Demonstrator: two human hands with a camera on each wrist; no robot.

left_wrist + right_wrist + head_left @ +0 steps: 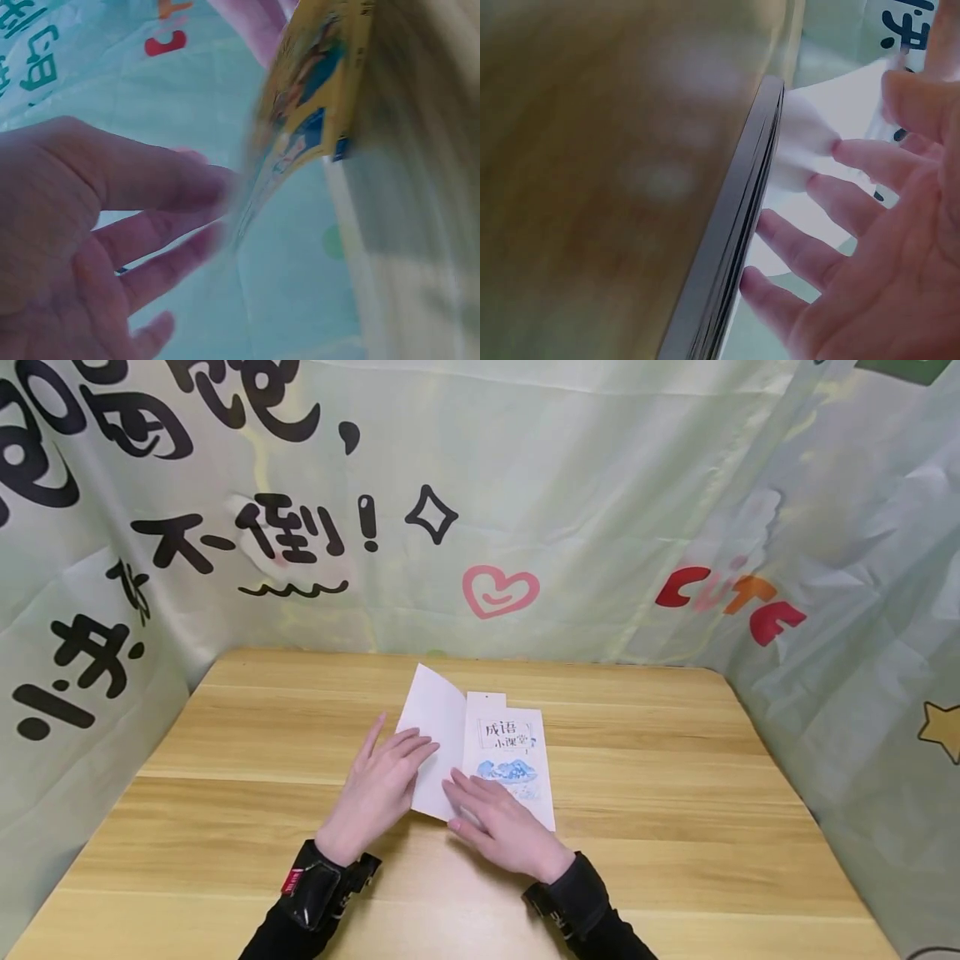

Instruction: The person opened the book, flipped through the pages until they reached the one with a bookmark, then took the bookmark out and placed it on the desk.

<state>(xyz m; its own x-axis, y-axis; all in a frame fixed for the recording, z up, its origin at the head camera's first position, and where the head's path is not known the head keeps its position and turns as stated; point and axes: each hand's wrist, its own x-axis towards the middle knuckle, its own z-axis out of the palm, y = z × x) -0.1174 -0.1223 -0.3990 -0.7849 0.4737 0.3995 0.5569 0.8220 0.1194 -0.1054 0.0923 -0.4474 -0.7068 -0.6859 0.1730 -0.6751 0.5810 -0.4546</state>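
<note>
Well, starting at the left, we see the left hand (373, 793) with its fingers fairly straight and spread on the plain white inner face of the paper front cover (441, 727); nothing is clasped. The cover stands raised, bowing along its printed yellow outer face (311, 97), so we judge it light, springy and easy to crease. We would hold it flat-fingered near the outer edge, away from the corners.

At centre, the opened paperback book (471, 747) lies on the light wood-grain table (645, 793). Its grey-edged block of pages (731, 232) looks slim and should handle as light but firmer than the cover.

Further right, the right hand (506, 827) has loosely extended fingers at the lower gutter, grasping nothing; how hard they press, we cannot tell. The white title page with blue artwork (517, 739) probably slides easily, so we favour pressure near the spine.
</note>
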